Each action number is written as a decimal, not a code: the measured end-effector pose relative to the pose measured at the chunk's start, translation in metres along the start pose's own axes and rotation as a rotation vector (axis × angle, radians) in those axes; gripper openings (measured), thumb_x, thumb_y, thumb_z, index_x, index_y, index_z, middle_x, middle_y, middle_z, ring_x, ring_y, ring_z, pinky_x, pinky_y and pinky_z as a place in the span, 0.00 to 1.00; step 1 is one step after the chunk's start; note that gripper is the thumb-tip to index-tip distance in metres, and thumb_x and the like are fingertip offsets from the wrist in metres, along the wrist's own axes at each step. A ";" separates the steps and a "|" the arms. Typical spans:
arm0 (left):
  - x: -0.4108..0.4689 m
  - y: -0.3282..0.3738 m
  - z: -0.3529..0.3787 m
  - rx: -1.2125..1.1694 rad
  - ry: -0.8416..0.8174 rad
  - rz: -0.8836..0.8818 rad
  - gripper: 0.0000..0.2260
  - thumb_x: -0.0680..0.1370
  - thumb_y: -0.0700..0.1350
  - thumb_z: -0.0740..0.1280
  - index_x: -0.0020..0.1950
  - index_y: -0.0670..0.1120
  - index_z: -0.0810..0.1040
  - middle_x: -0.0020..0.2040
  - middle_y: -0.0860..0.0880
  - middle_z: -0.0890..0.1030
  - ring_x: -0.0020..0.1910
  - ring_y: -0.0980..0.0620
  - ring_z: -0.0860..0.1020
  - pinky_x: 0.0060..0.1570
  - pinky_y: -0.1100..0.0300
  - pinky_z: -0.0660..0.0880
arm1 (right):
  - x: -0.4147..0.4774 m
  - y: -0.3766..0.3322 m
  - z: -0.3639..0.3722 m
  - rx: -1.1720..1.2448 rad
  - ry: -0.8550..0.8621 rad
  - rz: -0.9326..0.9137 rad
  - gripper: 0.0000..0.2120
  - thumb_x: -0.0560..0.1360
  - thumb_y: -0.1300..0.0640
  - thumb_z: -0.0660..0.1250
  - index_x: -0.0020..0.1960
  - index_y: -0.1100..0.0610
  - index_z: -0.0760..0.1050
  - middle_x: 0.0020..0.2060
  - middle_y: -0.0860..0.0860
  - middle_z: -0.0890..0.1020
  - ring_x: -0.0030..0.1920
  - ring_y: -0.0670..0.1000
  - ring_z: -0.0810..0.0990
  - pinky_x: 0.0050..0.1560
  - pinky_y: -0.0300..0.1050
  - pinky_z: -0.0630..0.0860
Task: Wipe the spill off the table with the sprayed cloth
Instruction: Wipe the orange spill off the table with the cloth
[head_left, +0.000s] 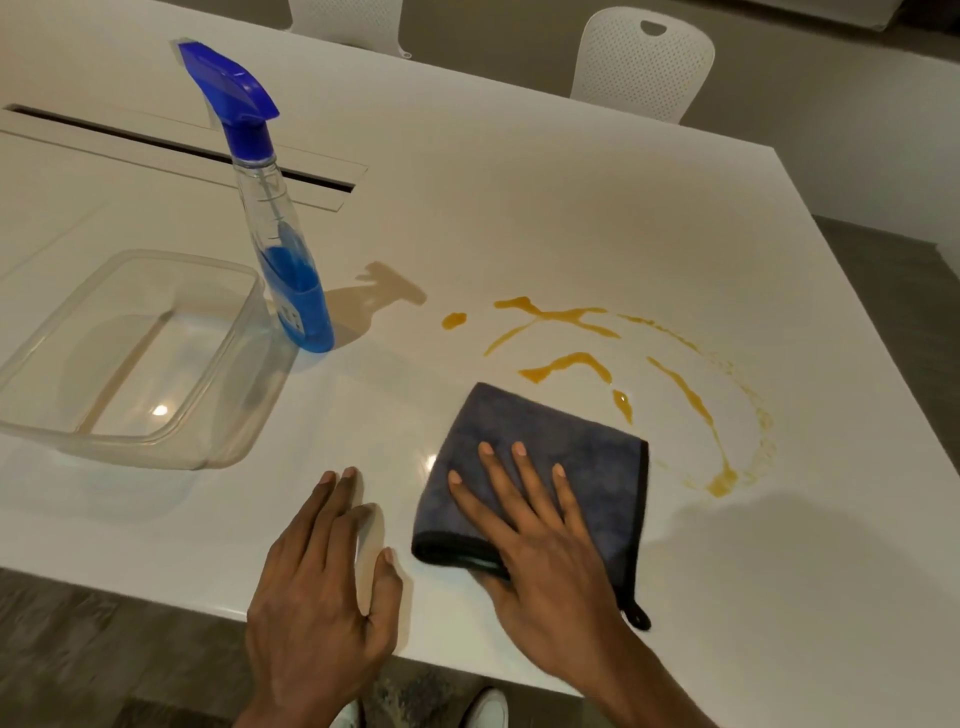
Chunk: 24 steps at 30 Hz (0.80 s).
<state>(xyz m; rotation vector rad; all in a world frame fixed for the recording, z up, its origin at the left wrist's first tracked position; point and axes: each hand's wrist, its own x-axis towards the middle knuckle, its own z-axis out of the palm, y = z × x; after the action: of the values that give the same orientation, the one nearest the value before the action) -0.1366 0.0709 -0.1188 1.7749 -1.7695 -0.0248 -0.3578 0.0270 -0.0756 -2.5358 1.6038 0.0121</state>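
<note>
The right hand (540, 540) lies flat with fingers spread on the folded dark grey microfibre cloth (545, 467), pressing it to the glossy white table (519, 208) rather than pinching it, likely so the whole pad drags evenly. The cloth sits at the near edge of the orange streaked spill (623, 358), which arcs far and right of it, largely unwiped. The left hand (327, 587) rests open and empty on the table just left, seemingly as a brace. The blue-capped clear spray bottle (291, 260) and clear plastic tub (130, 358) stand far left, out of the wiping path.
</note>
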 end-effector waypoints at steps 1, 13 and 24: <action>0.000 0.000 0.000 0.006 -0.008 0.001 0.26 0.79 0.55 0.63 0.69 0.39 0.80 0.75 0.42 0.77 0.74 0.40 0.76 0.68 0.47 0.73 | -0.013 0.006 0.001 -0.013 0.004 0.009 0.35 0.80 0.36 0.52 0.83 0.37 0.40 0.85 0.44 0.43 0.84 0.54 0.38 0.81 0.63 0.44; 0.000 0.002 -0.002 0.032 -0.005 0.033 0.26 0.80 0.55 0.62 0.74 0.43 0.79 0.78 0.45 0.75 0.78 0.44 0.72 0.67 0.45 0.75 | 0.054 0.023 0.004 -0.038 0.024 0.042 0.34 0.81 0.38 0.52 0.84 0.40 0.44 0.85 0.48 0.44 0.84 0.57 0.38 0.82 0.65 0.45; 0.000 0.009 -0.002 0.023 0.018 -0.004 0.23 0.81 0.53 0.64 0.73 0.43 0.80 0.76 0.46 0.76 0.77 0.45 0.73 0.66 0.42 0.78 | -0.010 0.088 -0.003 -0.021 -0.017 0.165 0.35 0.78 0.36 0.44 0.83 0.38 0.40 0.85 0.46 0.41 0.84 0.55 0.38 0.82 0.65 0.47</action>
<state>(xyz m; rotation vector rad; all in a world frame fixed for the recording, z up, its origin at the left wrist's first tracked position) -0.1439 0.0722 -0.1128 1.7895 -1.7603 0.0099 -0.4416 -0.0016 -0.0824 -2.4041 1.8104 0.0685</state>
